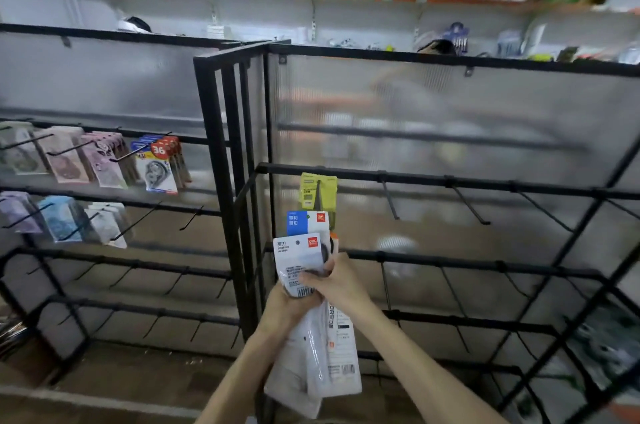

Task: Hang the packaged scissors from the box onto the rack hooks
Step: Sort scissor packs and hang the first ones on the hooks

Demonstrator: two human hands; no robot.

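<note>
Barely started on hanging packaged scissors (317, 364) at a black wire rack (450, 181).

Held low at centre in front of the rack, clamped from both sides by the left grip (287, 309) and the right grip (337, 281), fingers curled tight around the bunch. Already hung at the rack's upper-left hook: one yellow-green pack (318, 191); possibly also a blue-and-white pack (304, 222) just below, though too blurred to be sure. Left to fill: rows of bare hooks (465, 205) to the right. No sign of the box.

Left hand (287, 307), right hand (337, 279): two counted. Packs (299, 260) gripped in fingers (310, 280): at least four. Yellow pack (318, 191) hung above fingers: one.
</note>
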